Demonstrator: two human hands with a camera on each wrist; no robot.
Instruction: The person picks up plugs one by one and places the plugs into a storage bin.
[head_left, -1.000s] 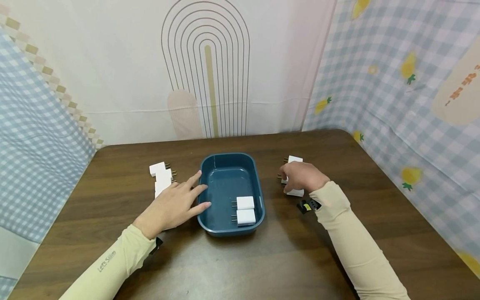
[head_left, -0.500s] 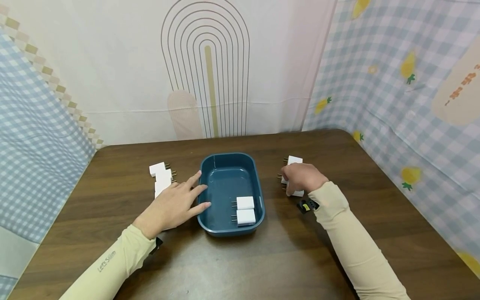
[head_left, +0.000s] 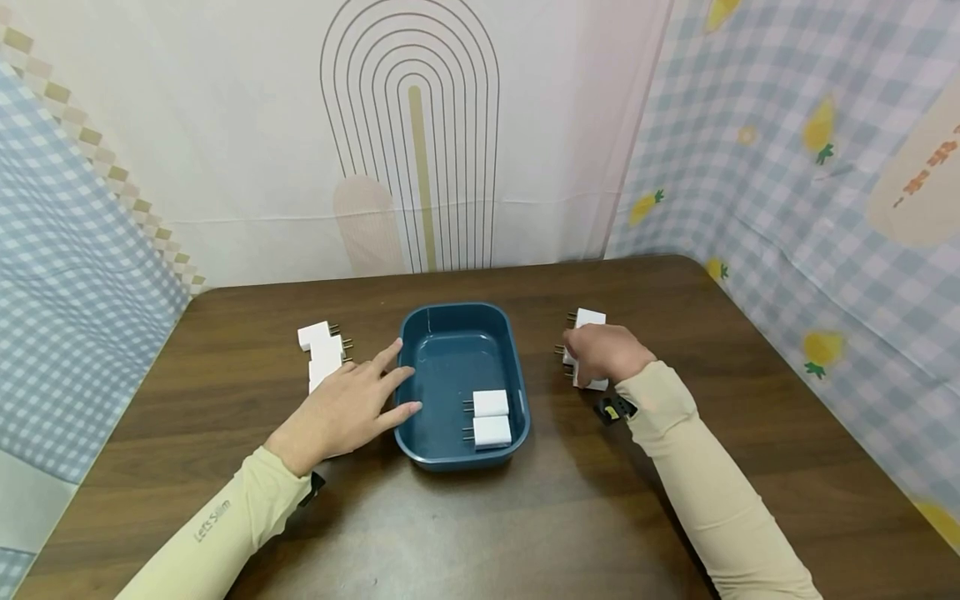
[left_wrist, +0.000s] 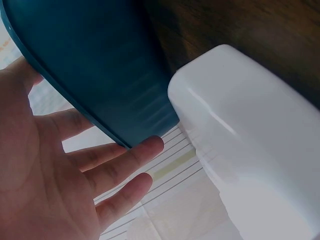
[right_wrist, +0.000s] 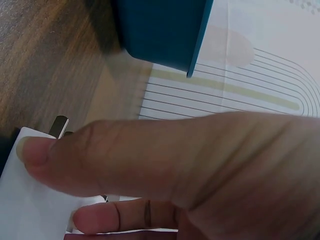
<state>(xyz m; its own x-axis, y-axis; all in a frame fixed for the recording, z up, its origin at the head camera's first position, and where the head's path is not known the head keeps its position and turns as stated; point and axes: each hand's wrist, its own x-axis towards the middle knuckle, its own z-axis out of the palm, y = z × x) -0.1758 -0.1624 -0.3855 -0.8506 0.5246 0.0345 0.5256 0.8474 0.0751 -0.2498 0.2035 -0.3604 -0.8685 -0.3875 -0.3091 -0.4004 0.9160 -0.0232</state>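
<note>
My left hand is spread, its fingertips over the left rim of a dark blue plastic tub. In the left wrist view the fingers lie straight along the tub's outer edge. Inside the tub, at the near right, two white plug chargers lie with prongs pointing left. At right, my right hand bends over a short column of white chargers. Its thumb presses on one charger, with another finger curled beyond; the palm hides part of the column.
Several more white chargers stand in a stepped row left of the tub, partly under my left forearm and hand. The brown wooden table backs onto a printed cloth, with checked cloth along the right side.
My right thumb has drawn in slightly towards the chargers and its fingers have closed up a little. The left hand, the tub and the chargers stay where they were.
</note>
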